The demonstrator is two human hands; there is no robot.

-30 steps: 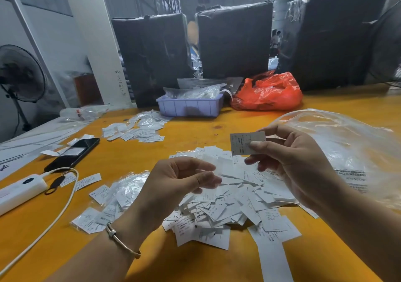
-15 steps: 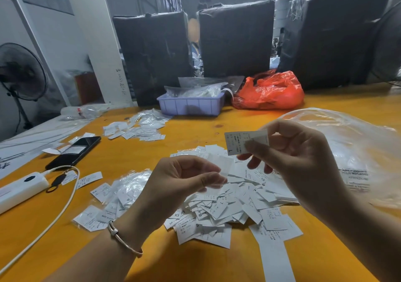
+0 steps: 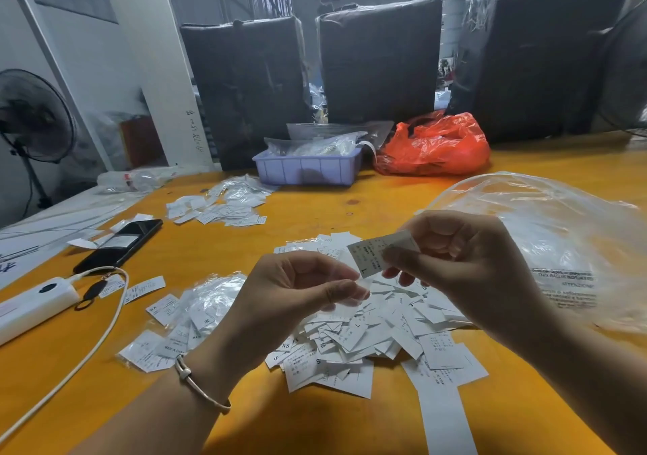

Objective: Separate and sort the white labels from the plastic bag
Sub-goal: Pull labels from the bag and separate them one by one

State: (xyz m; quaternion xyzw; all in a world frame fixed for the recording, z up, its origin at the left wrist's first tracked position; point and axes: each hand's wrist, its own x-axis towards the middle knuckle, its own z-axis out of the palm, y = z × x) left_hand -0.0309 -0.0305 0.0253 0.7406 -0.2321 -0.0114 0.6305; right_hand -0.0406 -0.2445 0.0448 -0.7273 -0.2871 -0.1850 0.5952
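Label (image 3: 376,253) marked L, pinched in my right grip (image 3: 455,258) at mid-frame; left grip (image 3: 304,290) pinching its clear sleeve (image 3: 345,286); risk: tearing, or dropping into the unsorted heap (image 3: 367,335).

"L" on held label (image 3: 376,256); "XS", "M" on piled labels (image 3: 336,342).

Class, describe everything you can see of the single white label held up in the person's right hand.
The label is a small, thin white rectangle, paper-like, printed with fine grey text too small to read and a bold "L" near its lower left corner. It is held tilted above the pile of loose labels, clear of the orange table. The right hand pinches its right end; the left hand pinches something at its lower corner, apparently a clear sleeve.
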